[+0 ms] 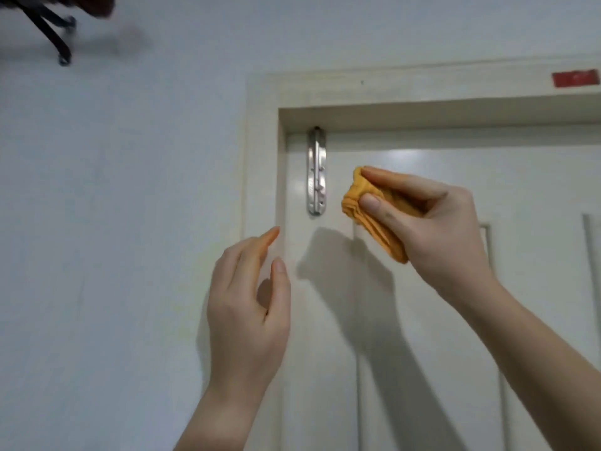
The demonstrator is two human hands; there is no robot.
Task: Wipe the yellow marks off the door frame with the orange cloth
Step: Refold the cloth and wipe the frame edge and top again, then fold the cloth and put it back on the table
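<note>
A cream door frame runs up the left side of a white door and across its top. Faint yellow marks show on the wall and frame edge at mid height, left of my left hand. My right hand pinches a folded orange cloth between thumb and fingers, held in front of the door, right of the frame. My left hand is raised with fingers apart, its fingertips near the frame's inner edge, holding nothing.
A metal door bolt plate is fixed at the door's upper left corner. A red label sits on the top frame at right. A dark chair base shows at the upper left against the white wall.
</note>
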